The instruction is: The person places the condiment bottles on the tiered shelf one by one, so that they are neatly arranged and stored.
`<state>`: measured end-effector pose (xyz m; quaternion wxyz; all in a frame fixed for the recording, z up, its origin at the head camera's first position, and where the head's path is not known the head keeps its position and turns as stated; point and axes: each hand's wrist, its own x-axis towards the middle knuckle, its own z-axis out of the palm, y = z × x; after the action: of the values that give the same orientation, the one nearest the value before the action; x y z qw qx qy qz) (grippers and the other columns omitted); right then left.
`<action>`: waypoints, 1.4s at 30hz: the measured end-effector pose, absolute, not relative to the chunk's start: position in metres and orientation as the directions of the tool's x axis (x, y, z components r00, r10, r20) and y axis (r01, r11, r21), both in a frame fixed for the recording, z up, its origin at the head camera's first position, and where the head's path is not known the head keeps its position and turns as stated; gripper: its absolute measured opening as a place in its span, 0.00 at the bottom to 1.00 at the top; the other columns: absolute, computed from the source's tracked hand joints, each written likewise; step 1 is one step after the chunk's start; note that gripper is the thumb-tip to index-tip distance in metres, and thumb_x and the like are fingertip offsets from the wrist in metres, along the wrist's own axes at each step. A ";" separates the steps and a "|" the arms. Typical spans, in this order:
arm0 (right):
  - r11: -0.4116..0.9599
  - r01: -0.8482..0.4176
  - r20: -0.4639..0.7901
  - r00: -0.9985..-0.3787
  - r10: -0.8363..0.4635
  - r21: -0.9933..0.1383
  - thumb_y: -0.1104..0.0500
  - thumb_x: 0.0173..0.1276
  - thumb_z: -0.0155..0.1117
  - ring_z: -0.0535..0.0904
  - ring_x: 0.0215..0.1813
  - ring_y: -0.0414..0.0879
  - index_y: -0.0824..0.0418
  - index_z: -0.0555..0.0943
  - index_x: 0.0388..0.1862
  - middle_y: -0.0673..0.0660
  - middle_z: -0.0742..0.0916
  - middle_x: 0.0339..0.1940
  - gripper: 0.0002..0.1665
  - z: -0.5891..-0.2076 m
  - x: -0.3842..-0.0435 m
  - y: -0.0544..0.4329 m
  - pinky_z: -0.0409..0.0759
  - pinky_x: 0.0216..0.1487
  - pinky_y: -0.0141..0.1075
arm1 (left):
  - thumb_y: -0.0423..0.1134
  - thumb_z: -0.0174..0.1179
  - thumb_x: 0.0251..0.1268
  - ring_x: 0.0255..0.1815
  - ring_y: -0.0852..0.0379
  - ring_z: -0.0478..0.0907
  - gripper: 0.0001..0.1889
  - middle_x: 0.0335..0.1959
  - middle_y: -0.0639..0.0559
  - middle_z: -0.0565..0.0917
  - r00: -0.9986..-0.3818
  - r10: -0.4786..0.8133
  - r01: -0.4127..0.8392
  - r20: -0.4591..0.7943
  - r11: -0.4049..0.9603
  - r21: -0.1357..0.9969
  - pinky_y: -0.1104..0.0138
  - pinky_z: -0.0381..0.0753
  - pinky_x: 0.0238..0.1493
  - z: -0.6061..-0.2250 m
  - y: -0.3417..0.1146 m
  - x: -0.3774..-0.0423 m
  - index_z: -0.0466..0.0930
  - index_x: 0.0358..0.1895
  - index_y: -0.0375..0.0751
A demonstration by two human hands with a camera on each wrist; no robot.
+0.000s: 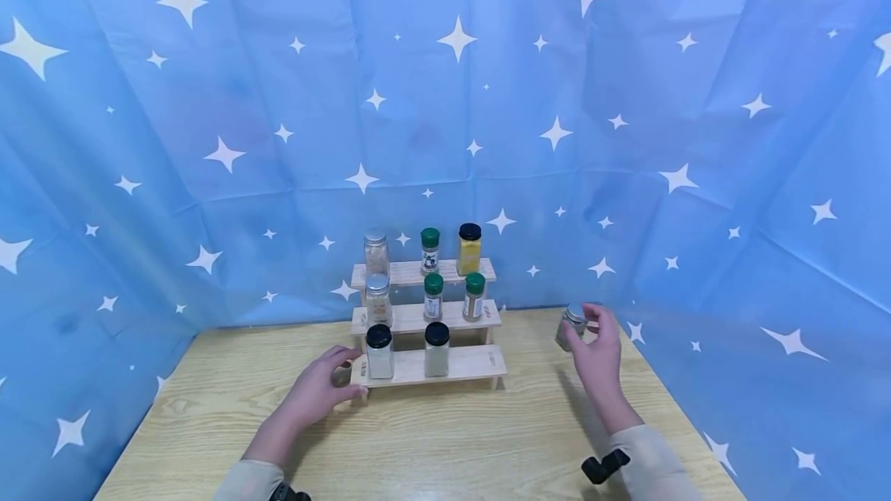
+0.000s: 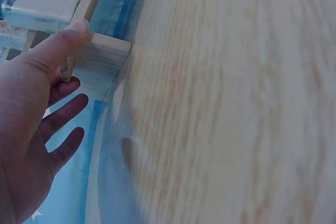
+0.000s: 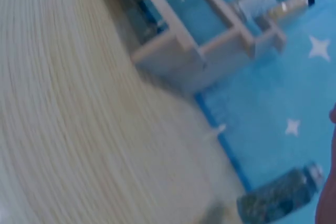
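A three-tier wooden spice rack (image 1: 471,362) stands on the table, with jars on each tier. My left hand (image 1: 318,386) pinches the left end of its lowest board; in the left wrist view the thumb (image 2: 65,40) lies on the board's edge, the other fingers spread below. To the rack's right, my right hand (image 1: 602,352) holds a small glass jar (image 1: 574,317) with a silvery lid between thumb and fingers. That jar (image 3: 275,198) looks dark and greenish in the blurred right wrist view, where most of the hand is out of frame.
Two black-capped jars (image 1: 437,358) stand on the bottom tier. Silver-lidded and green-capped jars (image 1: 433,306) fill parts of the middle tier; the top tier also has a yellow jar (image 1: 469,255). A blue star-patterned curtain (image 1: 418,138) borders the wooden table (image 1: 445,439).
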<state>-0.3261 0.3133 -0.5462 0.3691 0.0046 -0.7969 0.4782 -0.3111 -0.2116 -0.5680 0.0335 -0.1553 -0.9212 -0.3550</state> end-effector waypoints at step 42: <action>0.446 -0.200 0.352 -0.891 0.288 -0.872 0.70 0.79 0.68 0.75 0.68 0.59 0.54 0.64 0.88 0.67 0.76 0.75 0.44 -0.592 -0.353 0.339 0.74 0.56 0.17 | 0.51 0.83 0.63 0.65 0.47 0.84 0.37 0.68 0.53 0.83 -0.954 0.252 0.295 0.162 0.704 0.646 0.43 0.84 0.68 -0.567 -0.210 -0.310 0.82 0.74 0.47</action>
<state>-0.3530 0.3390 -0.5922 0.2321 -0.0269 -0.8181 0.5255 -0.3102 -0.2100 -0.5666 0.0307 -0.1481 -0.9226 -0.3549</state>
